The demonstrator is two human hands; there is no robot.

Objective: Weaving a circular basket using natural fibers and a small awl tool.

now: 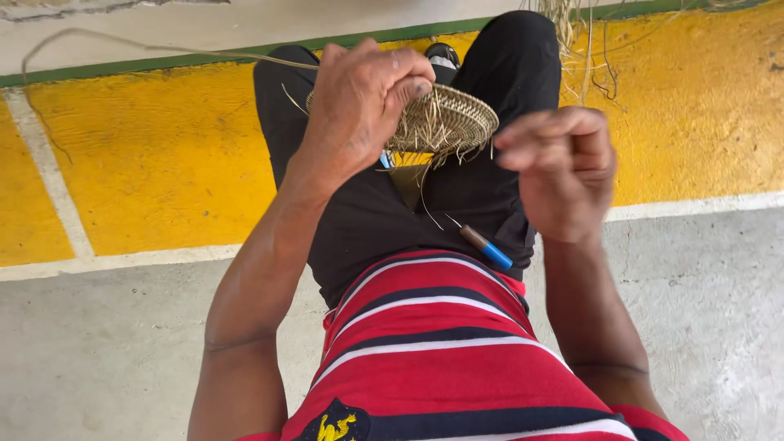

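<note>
While hands weave, yellow-painted floor (155, 155) meets bare grey concrete (106, 351).

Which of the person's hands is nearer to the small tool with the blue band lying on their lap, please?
The right hand is nearer: it hovers just above and right of the tool. The left hand is farther up, gripping the woven basket.

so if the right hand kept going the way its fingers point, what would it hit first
Most likely the woven straw disc. The right hand has its pinched fingertips pointing left toward the disc's rim, which the left hand grips. Depth is unclear, so it might pass just in front.
</note>
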